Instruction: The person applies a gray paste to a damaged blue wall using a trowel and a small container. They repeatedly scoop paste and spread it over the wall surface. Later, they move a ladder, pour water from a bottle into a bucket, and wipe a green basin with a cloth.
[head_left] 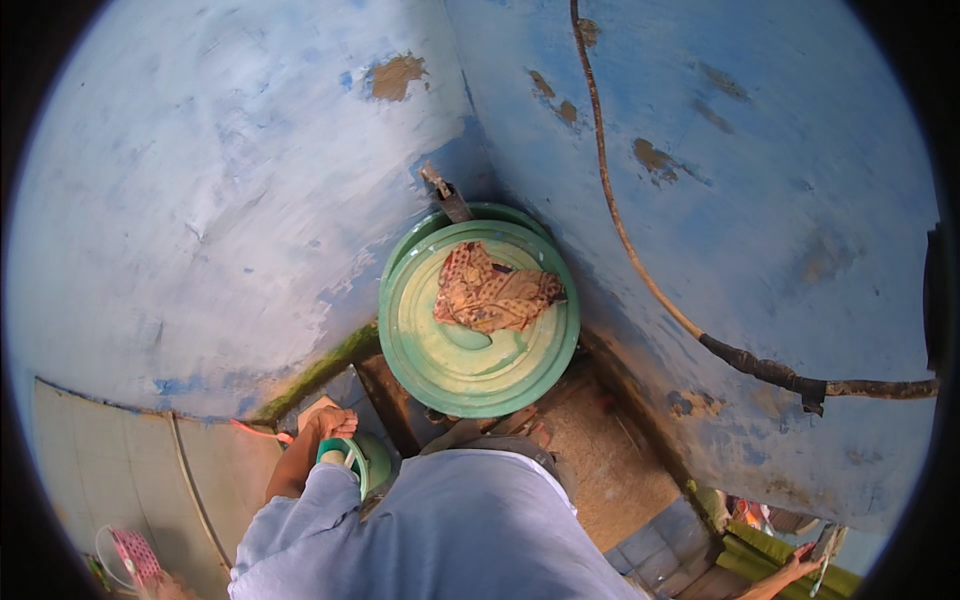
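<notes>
My left hand (336, 422) is closed, its fingers curled, just above a green plastic pail (372, 463) beside my shirt. What it grips, if anything, I cannot make out. At the far lower right, my right hand (796, 564) reaches out sideways with its fingers closed around a thin greyish thing (830, 546), too small and distorted to name. Ahead of me stands a large round green drum with a pale, worn lid (420, 345). A crumpled brown patterned cloth (490, 292) lies on that lid, out of reach of both hands.
Blue peeling walls (250, 180) meet in a corner behind the drum. A pipe (625, 230) runs along the right wall. Brown floor (610, 450) and grey tiles (665, 540) lie below. A pink dotted thing (138, 553) shows at lower left, and a green ribbed surface (750, 555) near my right hand.
</notes>
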